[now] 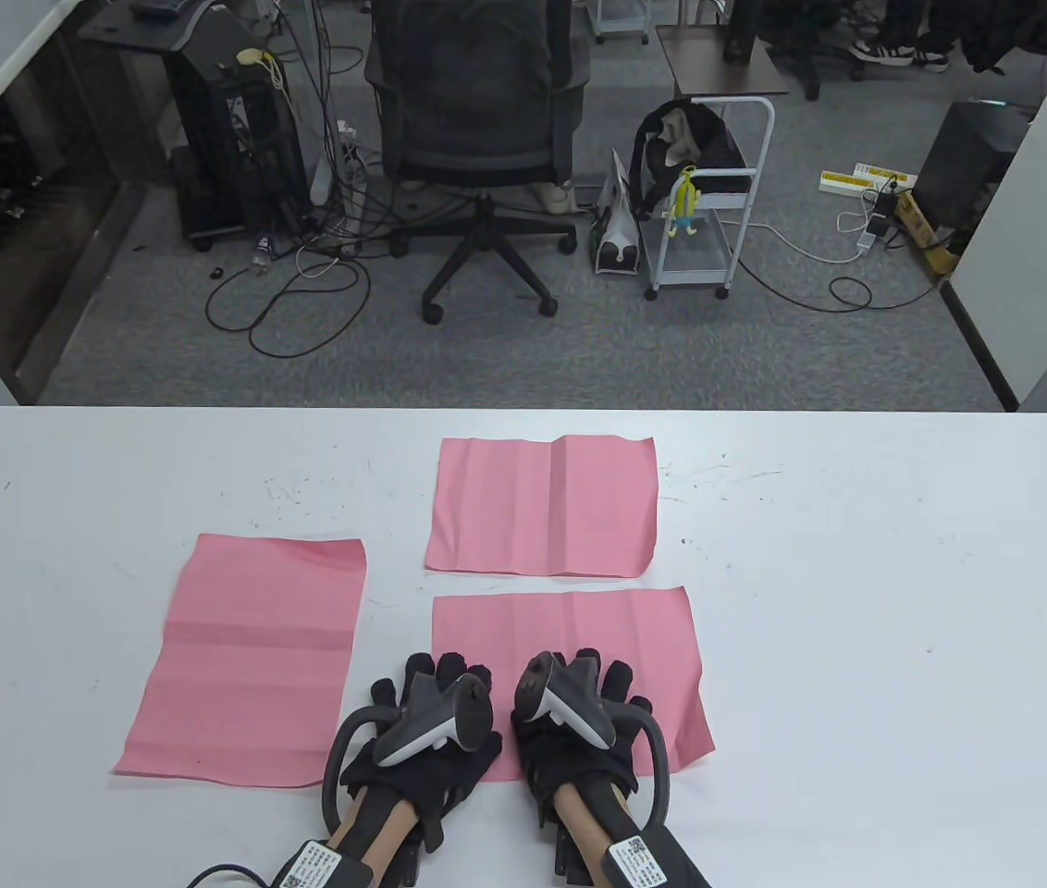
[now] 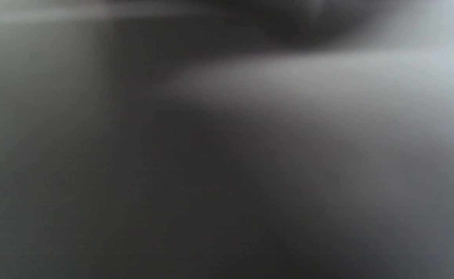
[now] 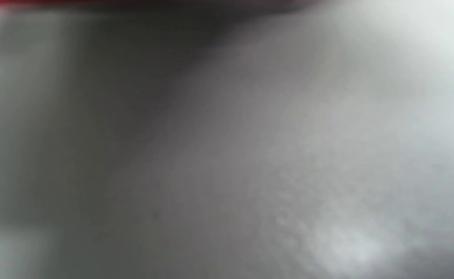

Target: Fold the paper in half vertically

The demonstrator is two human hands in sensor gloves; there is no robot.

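- Your left hand (image 1: 426,731) lies palm down at the table's 6 o'clock edge, fingers spread flat, fingertips on the near paper sheet's (image 1: 579,638) left part.
- Your right hand (image 1: 579,717) lies just beside it, palm down on the same sheet, fingers spread and pressing flat; neither hand grips anything.
- That sheet lies flat and unfolded at 6 o'clock on the white table (image 1: 856,555), faint creases across it.
- A second pink sheet (image 1: 542,507) lies at 12 o'clock from it, just apart.
- A third pink sheet (image 1: 251,657) lies at 9 o'clock, near your left hand.
- Both wrist views are grey blur; you cannot read anything there.
- Beyond the table, a white trolley (image 1: 718,199) holds a dark bag (image 1: 681,139).
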